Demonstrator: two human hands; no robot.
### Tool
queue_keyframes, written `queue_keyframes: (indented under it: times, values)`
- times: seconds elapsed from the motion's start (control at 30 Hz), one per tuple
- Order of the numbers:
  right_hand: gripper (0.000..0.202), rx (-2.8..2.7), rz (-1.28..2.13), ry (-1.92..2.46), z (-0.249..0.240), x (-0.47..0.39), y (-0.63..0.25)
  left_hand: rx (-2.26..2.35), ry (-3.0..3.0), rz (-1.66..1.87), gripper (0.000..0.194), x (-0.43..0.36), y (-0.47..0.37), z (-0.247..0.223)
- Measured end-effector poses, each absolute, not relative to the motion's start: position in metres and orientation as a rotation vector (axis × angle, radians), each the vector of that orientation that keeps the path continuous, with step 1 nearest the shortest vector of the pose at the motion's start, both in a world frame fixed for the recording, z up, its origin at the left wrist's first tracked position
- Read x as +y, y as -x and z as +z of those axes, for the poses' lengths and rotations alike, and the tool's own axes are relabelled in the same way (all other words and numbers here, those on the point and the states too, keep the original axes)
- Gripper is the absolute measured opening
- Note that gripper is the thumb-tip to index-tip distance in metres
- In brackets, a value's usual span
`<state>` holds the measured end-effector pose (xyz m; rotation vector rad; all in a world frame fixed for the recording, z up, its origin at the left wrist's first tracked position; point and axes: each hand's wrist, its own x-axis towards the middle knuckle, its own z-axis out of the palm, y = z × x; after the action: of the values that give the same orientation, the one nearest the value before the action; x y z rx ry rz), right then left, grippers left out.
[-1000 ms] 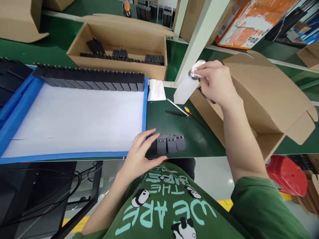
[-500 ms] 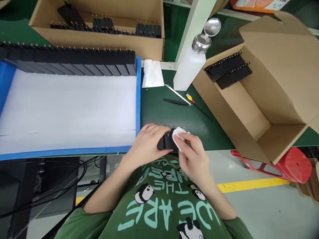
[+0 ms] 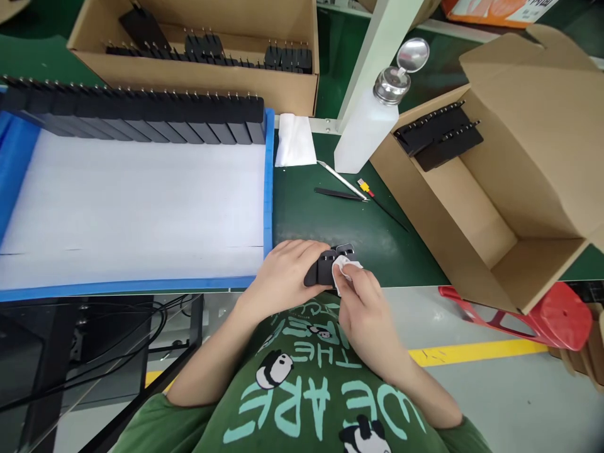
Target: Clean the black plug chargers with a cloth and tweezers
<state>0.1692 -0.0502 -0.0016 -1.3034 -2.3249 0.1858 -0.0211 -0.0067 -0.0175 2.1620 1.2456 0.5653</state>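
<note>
My left hand is wrapped round a small group of black power adapters at the table's front edge. Their upper ends with small metal parts show; the exact number is hidden by my fingers. A crumpled white wiping cloth is pinched in my right hand and pressed against the adapters' right side. On the left, a long row of black adapters stands with metal pins upward at the back of a blue-edged tray lined with white.
Behind the tray is a cardboard box holding more adapters. A folded white cloth, a white bottle with its lid raised, a craft knife, black tweezers and a cable lie ahead. An open carton stands right.
The cloth has slid lower on the adapters, and more of their upper ends with metal parts now shows. My left hand keeps its hold. The whole view has shifted slightly.
</note>
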Motion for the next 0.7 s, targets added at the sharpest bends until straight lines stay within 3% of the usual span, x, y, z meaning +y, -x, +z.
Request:
queue_keyframes:
  times: [0.3, 0.7]
  values:
    - [0.05, -2.424, 0.193, 1.141, 0.001, -0.051, -0.16, 1.246, -2.168, 0.579, 0.037, -0.006, 0.021, -0.019]
    - [0.057, -2.352, 0.142, 1.264, -0.004, -0.055, -0.171, 1.247, -2.171, 0.564, 0.049, -0.007, 0.022, -0.018]
